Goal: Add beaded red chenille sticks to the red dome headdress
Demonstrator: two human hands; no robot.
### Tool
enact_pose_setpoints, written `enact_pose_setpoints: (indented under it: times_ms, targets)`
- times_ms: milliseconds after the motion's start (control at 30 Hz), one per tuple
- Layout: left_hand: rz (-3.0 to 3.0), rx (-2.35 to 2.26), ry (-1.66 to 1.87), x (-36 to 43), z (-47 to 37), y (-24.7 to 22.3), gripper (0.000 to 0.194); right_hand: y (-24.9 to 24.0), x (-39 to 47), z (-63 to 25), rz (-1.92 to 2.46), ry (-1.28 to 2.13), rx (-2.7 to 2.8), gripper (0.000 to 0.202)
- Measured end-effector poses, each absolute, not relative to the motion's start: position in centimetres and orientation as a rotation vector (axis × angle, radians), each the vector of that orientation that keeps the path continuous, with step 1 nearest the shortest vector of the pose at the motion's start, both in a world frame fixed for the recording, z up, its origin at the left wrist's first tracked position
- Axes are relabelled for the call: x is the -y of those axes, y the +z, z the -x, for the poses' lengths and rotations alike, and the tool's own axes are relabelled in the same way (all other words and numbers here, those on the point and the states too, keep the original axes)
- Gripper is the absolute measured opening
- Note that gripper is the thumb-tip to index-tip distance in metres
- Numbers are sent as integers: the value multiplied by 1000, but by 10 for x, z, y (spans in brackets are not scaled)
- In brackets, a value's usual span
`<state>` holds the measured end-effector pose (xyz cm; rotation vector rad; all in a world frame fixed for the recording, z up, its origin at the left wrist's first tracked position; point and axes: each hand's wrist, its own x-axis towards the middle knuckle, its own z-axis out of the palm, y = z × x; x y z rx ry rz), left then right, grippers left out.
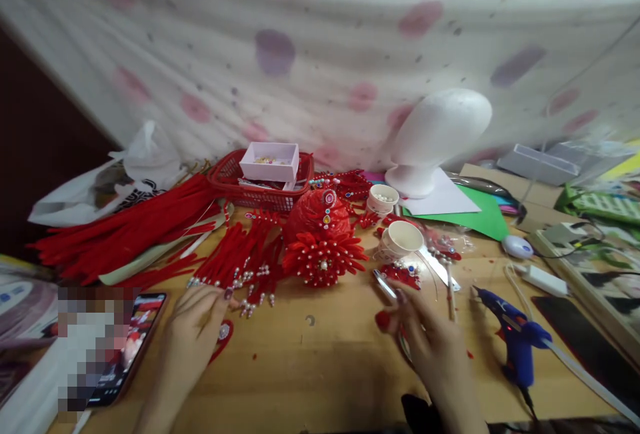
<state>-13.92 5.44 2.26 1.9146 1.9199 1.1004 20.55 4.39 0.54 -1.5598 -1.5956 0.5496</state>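
My left hand [195, 327] is closed in a pinch by the pearl-tipped red strands [250, 274]; what its fingertips hold, if anything, I cannot make out. Just beside it shows a red loop with a clear gem [223, 331], partly behind the hand. Between the fingers of my right hand [433, 341] is a slim metal-tipped tool [384, 285], its shiny end pointing up and left; my fingers hide its exact kind. Ahead of both hands stands a red, thread-wound headpiece [317, 217] with gems, and a red flower with pearl-tipped petals [325, 259] at its front.
Left lie a phone [133, 347] and a bundle of red strips [135, 227]. Behind are a red basket [230, 184], a white box [270, 162], paper cups [404, 239] and a white foam head [443, 134]. A blue glue gun [515, 337] with its cord is right.
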Motion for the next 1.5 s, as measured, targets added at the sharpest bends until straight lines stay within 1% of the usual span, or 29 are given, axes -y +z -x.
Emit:
enact_pose_setpoints:
  times_ms: [67,100,167,200,267,333,433,567,633,733,800,867,1000,1100,1233,1333,1500]
  targets:
    - [-1895,-1915,1094,-63,128,36,38,8,-48,-209,1444,568,1504,40]
    - [-1863,-1908,1095,-67,122,40,36,9,-50,-209,1402,569,1468,43]
    - [-1828,-1847,1092,-78,114,44,31,12,-56,-208,1374,513,1452,40]
    - [-1833,-1787,1079,-84,110,44,32,13,-60,-207,1380,457,1470,36]
    - [-1846,-1629,1063,-98,103,41,40,16,-69,-206,1387,375,1533,30]
    - [-1812,-1482,1065,-113,96,36,46,16,-80,-203,1380,451,1560,31]
    - [-1753,-1380,1056,-131,86,29,45,12,-94,-195,1384,685,1518,40]
    - [-1772,-1377,1001,-141,75,24,46,8,-107,-181,1378,755,1586,48]
    - [-1747,-1383,954,-142,71,22,43,9,-112,-175,1343,806,1621,46]
    - [-1651,-1376,898,-146,64,20,37,11,-117,-168,1323,858,1616,36]
    - [-1597,-1363,869,-148,60,20,37,10,-119,-166,1365,842,1628,27]
    - [-1576,-1348,861,-149,58,21,35,8,-118,-167,1410,808,1654,24]
    - [-1576,-1273,815,-144,58,28,28,5,-106,-171,1425,818,1667,27]
    - [-1549,-1201,786,-136,62,33,27,10,-92,-179,1439,818,1762,27]
    - [-1493,-1168,769,-126,69,31,29,15,-75,-199,1467,889,1918,23]
    - [-1493,-1182,766,-122,72,26,32,16,-65,-214,1512,865,1865,22]
    - [-1565,-1302,735,-117,78,26,35,35,-54,-223,1513,852,1859,30]
